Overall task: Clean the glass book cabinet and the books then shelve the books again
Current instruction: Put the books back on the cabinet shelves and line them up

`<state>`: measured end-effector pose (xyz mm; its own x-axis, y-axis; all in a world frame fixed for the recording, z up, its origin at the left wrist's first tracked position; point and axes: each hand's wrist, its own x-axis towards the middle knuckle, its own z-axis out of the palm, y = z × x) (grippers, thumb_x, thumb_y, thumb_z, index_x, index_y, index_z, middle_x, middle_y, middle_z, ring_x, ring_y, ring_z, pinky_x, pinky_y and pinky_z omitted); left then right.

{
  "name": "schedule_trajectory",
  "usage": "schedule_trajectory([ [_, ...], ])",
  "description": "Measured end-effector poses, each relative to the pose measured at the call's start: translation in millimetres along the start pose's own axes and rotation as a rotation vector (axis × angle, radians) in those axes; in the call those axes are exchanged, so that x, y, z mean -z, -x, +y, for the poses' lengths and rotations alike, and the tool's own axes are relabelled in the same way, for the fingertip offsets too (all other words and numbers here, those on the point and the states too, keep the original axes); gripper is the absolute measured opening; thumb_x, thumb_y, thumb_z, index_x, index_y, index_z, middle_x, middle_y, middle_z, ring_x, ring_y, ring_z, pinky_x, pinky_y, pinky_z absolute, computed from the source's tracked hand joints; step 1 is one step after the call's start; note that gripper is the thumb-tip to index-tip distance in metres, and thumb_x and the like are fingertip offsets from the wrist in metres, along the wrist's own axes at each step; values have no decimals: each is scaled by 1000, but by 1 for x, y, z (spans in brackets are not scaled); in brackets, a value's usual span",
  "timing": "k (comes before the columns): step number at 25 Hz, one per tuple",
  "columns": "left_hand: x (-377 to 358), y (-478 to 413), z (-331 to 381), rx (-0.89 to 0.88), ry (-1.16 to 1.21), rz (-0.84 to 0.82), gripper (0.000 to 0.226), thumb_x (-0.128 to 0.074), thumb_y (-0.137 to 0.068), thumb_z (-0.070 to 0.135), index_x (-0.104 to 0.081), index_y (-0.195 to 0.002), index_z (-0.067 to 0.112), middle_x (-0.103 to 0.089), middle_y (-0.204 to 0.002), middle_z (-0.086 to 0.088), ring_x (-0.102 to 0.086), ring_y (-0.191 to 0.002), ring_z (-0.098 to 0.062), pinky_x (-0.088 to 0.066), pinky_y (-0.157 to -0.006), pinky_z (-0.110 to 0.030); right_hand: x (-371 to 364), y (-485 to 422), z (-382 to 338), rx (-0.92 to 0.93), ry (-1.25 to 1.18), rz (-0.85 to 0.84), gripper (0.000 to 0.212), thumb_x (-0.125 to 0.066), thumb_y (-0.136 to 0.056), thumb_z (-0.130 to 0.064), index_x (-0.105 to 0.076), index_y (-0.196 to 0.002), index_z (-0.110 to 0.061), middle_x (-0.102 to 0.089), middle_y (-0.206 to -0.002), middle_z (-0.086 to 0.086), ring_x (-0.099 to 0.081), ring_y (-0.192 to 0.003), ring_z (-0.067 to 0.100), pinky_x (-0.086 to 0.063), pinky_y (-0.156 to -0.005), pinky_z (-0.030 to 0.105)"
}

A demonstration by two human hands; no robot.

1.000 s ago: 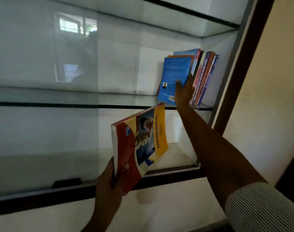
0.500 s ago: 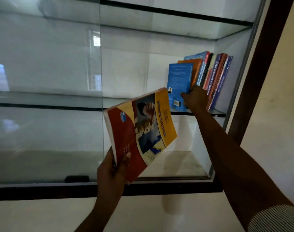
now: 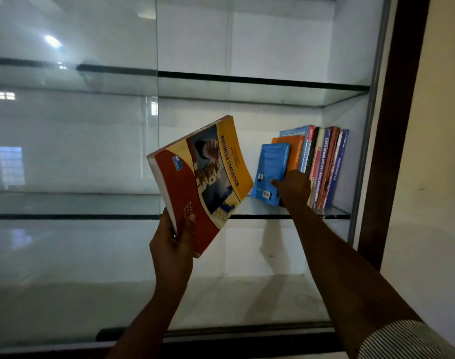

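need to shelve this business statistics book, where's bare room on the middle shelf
Bare glass runs left from the blue book along the middle shelf; upper shelf is bare too. Crowded at the right wall: the book row, right hand on it.

Our held book is red and yellow, blue-lettered — at its three o'clock a blue book, then an orange book; striped sleeve.

Single head-worn view, close to the glass cabinet, looking forward and slightly upward, arms reaching in.
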<state>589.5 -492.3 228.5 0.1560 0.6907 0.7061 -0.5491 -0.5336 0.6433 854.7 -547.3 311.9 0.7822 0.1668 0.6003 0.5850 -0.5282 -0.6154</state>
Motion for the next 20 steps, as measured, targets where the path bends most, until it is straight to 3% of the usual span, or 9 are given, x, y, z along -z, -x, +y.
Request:
schedule_trajectory([
  [3,-12,-8,-6,-23,-46,-4,39,-59,-88,40,-47,-120,21,-59,-101,12,-61,-82,12,-46,-56,-4,8,6,1,29,10,-50,48,-69,-80,-43,-59,-104,-2,-63,-109,18,-61,-101,30,-50,-86,38],
  [6,-29,-10,-11,-106,-203,2,36,-56,-92,26,-50,-126,14,-59,-96,13,-62,-74,11,-50,-58,-9,44,29,-20,-69,-611,-210,37,-63,-83,-45,-62,-82,-9,-68,-89,21,-67,-73,25,-58,-73,42],
  [8,-38,-12,-9,-218,-293,-22,46,-57,-91,33,-49,-133,15,-61,-93,10,-62,-73,2,-54,-66,-17,82,51,-40,-145,-935,-530,50,-56,-81,-55,-61,-100,-9,-68,-95,18,-69,-78,26,-58,-72,37],
  [10,-41,-14,-14,-439,-453,-131,47,-55,-91,23,-43,-136,27,-66,-103,4,-62,-81,-2,-50,-72,-10,112,63,-52,-137,-1013,-694,67,-56,-69,-62,-53,-116,-14,-65,-109,15,-66,-94,30,-56,-78,41],
  [12,-45,-15,-16,-632,-657,-264,56,-45,-86,17,-36,-139,34,-62,-123,-4,-65,-78,-5,-51,-64,-12,134,66,-56,-162,-1021,-625,58,-64,-75,-48,-50,-121,-15,-62,-117,14,-62,-100,28,-52,-83,40],
  [14,-56,-16,-9,-673,-721,-359,62,-42,-84,20,-30,-142,39,-57,-131,-5,-69,-75,-13,-56,-56,-22,151,66,-49,-213,-987,-486,31,-62,-87,-21,-53,-115,-11,-61,-118,17,-61,-98,28,-51,-87,39],
  [16,-67,-20,-1,-780,-691,-492,57,-44,-89,35,-26,-144,38,-51,-138,-3,-63,-105,-16,-58,-78,-38,169,63,-37,-205,-1000,-412,16,-58,-89,-10,-57,-104,-12,-63,-112,17,-62,-97,29,-52,-86,40],
  [18,-75,-41,7,-928,-716,-650,58,-37,-93,56,-23,-146,36,-36,-149,-1,-30,-138,-17,-26,-107,-59,189,60,-26,-129,-989,-359,20,-59,-88,-9,-58,-106,-16,-66,-107,13,-65,-94,27,-53,-80,39],
  [20,-85,-77,21,-990,-768,-619,63,-31,-91,64,-22,-147,35,-26,-153,0,-12,-144,-17,-8,-109,-58,206,57,-23,-37,-958,-288,23,-61,-86,-10,-59,-106,-22,-68,-108,10,-66,-95,25,-53,-82,40],
])
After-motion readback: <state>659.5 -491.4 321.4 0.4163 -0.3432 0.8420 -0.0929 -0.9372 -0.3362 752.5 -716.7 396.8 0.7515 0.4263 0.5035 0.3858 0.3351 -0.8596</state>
